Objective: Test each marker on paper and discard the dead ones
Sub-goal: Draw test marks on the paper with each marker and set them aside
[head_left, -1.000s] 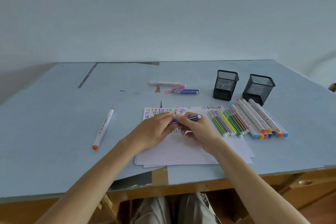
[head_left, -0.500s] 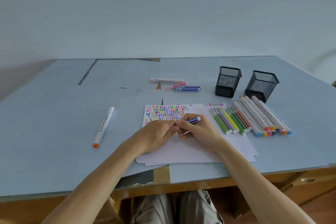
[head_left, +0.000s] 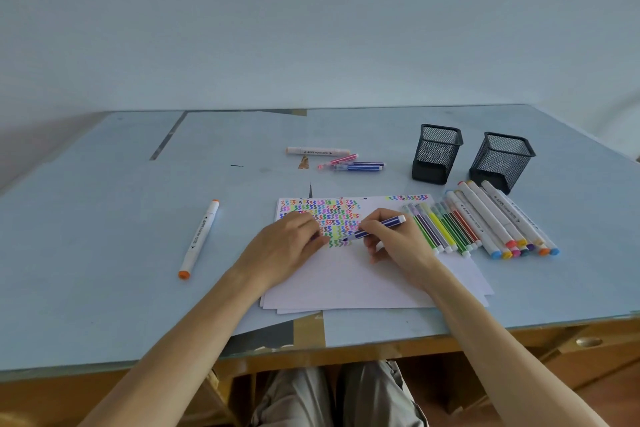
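My right hand (head_left: 398, 243) grips a blue-striped marker (head_left: 379, 226) like a pen. Its uncapped tip touches the white paper (head_left: 363, 281) just below the rows of coloured squiggles (head_left: 325, 215). My left hand (head_left: 285, 248) rests on the paper left of the tip. Its fingers are curled inward around the marker's cap, which is almost wholly hidden. Right of the paper lie a row of thin striped markers (head_left: 446, 229) and a row of thick white markers (head_left: 502, 222).
Two black mesh cups (head_left: 437, 152) (head_left: 502, 159) stand behind the marker rows. A thick marker, a pink one and two blue ones (head_left: 360, 166) lie behind the paper. An orange-capped white marker (head_left: 199, 239) lies to the left. The table's front edge (head_left: 346, 347) is near my lap.
Both hands were together on the blue marker. My left hand has come away to the left, and my right hand has turned the marker and set its tip on the paper.
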